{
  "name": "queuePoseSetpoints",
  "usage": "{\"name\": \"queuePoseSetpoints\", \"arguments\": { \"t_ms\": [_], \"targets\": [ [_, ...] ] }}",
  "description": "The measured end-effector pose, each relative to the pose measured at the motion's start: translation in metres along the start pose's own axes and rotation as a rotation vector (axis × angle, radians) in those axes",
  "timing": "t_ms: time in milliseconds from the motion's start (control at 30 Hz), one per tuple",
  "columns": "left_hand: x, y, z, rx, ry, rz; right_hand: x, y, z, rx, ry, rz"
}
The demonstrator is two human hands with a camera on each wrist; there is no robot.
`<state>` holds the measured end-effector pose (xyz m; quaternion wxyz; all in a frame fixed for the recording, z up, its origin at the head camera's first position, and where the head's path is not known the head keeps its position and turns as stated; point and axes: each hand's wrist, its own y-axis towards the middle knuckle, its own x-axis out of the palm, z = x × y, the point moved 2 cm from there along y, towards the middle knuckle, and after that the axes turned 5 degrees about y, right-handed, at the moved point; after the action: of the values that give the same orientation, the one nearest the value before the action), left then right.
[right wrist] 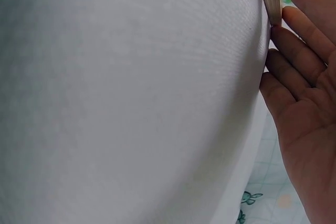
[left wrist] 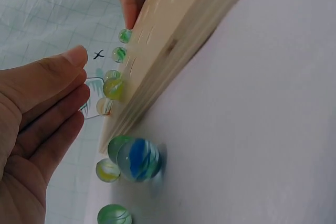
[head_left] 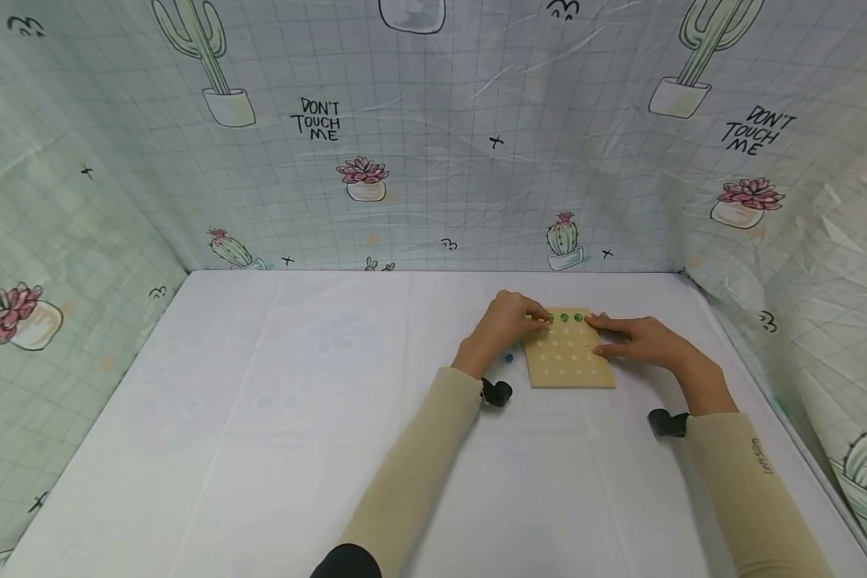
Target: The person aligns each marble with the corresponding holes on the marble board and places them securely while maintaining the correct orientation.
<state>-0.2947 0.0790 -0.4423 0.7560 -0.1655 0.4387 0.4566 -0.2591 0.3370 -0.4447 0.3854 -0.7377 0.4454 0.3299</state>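
Note:
A square wooden board (head_left: 571, 365) with rows of small hollows lies on the white table. Green marbles (head_left: 564, 318) sit along its far row; a yellow-swirled marble (left wrist: 113, 88) is also on the board. My left hand (head_left: 500, 327) is over the board's far left corner, its thumb and fingertips close to the marbles. In the left wrist view its fingers are loosely extended with no marble between them. My right hand (head_left: 646, 343) touches the board's right edge with fairly straight fingers. Left of the board lie loose marbles, among them a blue-swirled one (left wrist: 139, 160) and a green one (left wrist: 114, 215).
The white table (head_left: 296, 449) extends far to the left and front. A cactus-print cloth (head_left: 433, 160) hangs behind it and at both sides. A black wrist camera (head_left: 496, 392) is on the left wrist, another black camera (head_left: 668, 423) on the right.

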Motion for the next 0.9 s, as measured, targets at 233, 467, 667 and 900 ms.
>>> {"name": "queuePoseSetpoints", "arguments": {
  "t_ms": [233, 467, 667, 900],
  "targets": [
    [0.0039, -0.0009, 0.0000, -0.037, -0.095, 0.047, 0.0018, -0.0007, 0.0029, -0.011, 0.024, 0.014],
    [0.0053, -0.0022, 0.0005, -0.043, -0.133, 0.072, 0.0035, 0.0008, 0.0034, -0.002, 0.042, 0.005],
    [0.0087, -0.0012, -0.0004, -0.050, -0.128, 0.071, 0.0026, 0.0004, 0.0038, -0.013, 0.035, 0.008],
    [0.0106, -0.0001, 0.0003, -0.056, -0.128, 0.076, 0.0013, -0.0003, 0.0014, -0.021, 0.034, 0.008]
  ]
}}
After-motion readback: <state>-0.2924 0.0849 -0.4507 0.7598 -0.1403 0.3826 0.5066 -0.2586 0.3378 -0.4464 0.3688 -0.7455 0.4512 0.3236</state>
